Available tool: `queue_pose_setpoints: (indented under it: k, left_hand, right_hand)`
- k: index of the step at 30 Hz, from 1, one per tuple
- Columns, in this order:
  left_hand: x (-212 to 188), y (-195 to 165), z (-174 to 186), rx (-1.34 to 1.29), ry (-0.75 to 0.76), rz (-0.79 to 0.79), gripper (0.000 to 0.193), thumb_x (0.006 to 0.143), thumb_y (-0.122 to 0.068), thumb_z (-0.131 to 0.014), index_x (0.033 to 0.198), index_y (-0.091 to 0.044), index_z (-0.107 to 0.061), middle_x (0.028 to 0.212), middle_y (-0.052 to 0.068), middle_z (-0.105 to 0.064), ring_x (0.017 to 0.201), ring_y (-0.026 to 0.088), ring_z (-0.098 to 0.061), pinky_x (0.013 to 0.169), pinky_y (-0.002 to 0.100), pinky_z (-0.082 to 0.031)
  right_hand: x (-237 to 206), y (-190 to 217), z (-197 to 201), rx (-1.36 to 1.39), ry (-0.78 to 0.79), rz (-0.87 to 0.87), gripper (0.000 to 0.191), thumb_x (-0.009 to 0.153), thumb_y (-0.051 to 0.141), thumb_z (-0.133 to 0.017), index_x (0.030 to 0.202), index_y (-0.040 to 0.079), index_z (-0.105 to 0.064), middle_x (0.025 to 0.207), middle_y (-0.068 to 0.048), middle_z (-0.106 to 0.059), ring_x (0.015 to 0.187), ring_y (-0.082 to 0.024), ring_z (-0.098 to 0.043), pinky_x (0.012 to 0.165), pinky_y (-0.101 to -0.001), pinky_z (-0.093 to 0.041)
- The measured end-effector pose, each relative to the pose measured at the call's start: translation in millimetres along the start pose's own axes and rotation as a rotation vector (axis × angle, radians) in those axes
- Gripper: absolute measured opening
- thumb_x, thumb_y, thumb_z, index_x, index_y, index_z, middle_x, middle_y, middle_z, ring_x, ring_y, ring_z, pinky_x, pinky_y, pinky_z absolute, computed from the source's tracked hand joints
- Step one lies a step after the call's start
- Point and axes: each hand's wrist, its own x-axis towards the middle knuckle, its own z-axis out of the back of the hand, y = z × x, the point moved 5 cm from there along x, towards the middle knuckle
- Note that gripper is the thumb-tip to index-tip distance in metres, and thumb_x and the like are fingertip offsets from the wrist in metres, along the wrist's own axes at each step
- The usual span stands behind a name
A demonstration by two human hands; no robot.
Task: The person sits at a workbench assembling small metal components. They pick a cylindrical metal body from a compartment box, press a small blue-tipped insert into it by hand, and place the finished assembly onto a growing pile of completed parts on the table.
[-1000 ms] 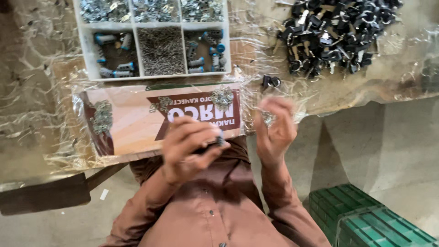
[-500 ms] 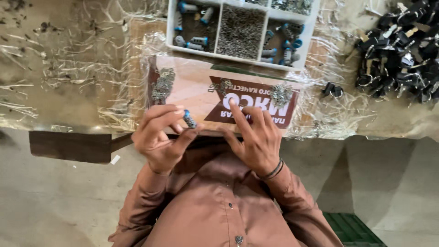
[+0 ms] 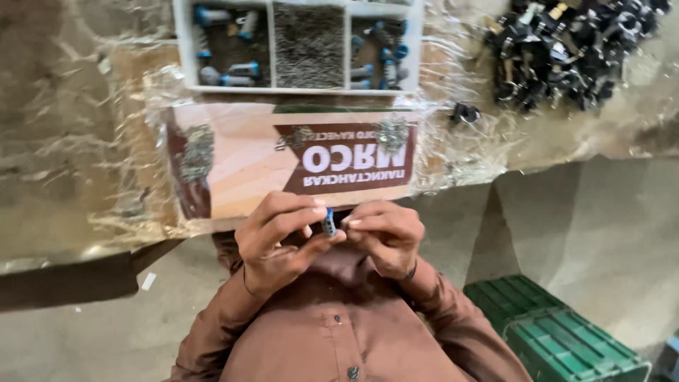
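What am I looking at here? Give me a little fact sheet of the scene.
left hand: pinches a small blue part
right hand: fingertips at the same part, grip unclear
table: covered in clear plastic wrap
on table: white divided tray of small parts, printed cardboard, pile of black pieces
floor: green crate

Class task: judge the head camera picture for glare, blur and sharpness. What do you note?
Head view: glare streaks the crinkled plastic sheet; the black parts pile smears near the corner; the small blue part between left hand and right hand is soft.
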Motion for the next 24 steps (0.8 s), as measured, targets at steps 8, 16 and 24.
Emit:
queue_pose_setpoints:
  k: [8,16,24]
  left_hand:
    - [9,-2,-1,-0.11,0.11,0.058,0.037,0.083,-0.008,-0.09,0.115,-0.005,-0.071,0.115,0.011,-0.07,0.081,0.011,-0.065,0.065,0.023,-0.054]
    - [11,-11,4,0.011,0.053,0.026,0.043,0.082,-0.012,-0.094,0.117,-0.01,-0.071,0.114,0.006,-0.069,0.08,0.009,-0.064,0.067,0.023,-0.055]
    - [4,-11,9,0.029,0.007,0.097,0.041,0.081,-0.008,-0.094,0.116,-0.012,-0.073,0.115,0.003,-0.07,0.074,0.005,-0.06,0.061,0.022,-0.05]
  right_hand:
    - [-5,-9,-15,0.811,0.064,-0.466,0.014,0.085,-0.013,-0.076,0.093,-0.002,-0.072,0.098,-0.015,-0.071,0.091,-0.022,-0.07,0.085,-0.033,-0.057]
    - [26,50,-3,-0.485,-0.242,0.17,0.021,0.087,-0.011,-0.079,0.105,-0.001,-0.072,0.089,-0.012,-0.069,0.08,-0.02,-0.067,0.069,-0.0279,-0.054]
    - [31,48,-22,-0.067,-0.07,0.038,0.021,0.089,-0.013,-0.072,0.105,0.001,-0.069,0.105,-0.02,-0.073,0.091,-0.019,-0.073,0.078,-0.0252,-0.059]
